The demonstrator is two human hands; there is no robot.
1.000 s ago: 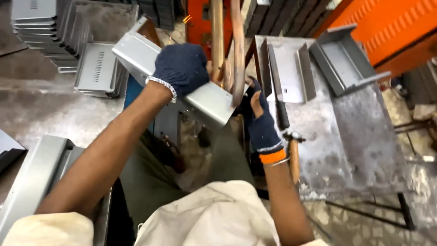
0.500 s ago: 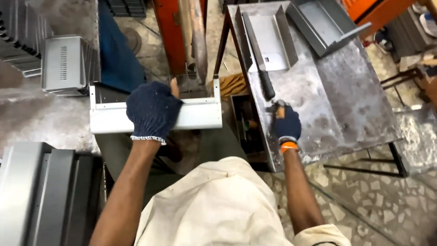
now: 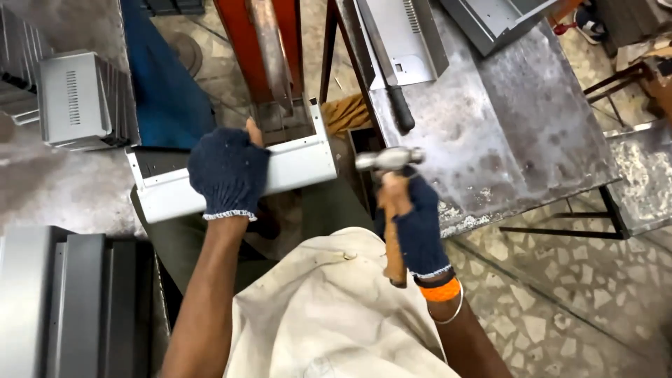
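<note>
Left hand: the left hand (image 3: 227, 171), in a dark fingerless glove, is gripping the pale folded sheet-metal panel (image 3: 297, 164) at centre frame, pressing it against the red upright post (image 3: 269, 52).
Right hand: the right hand (image 3: 413, 213) is closing round the wooden handle of a hammer (image 3: 388, 203), its steel head pointing toward the panel's right end.
Panel: it is lying crosswise, long and flat-faced with turned-up edges, light grey and clean; how it seats on the post is hard to tell.
Risk: a glancing blow could be denting the face, or catching the bare thumb sitting at the panel's top edge.
Surroundings: a worn steel table (image 3: 490, 126) is standing at upper right; similar panels (image 3: 73, 101) are stacked at upper left.
</note>
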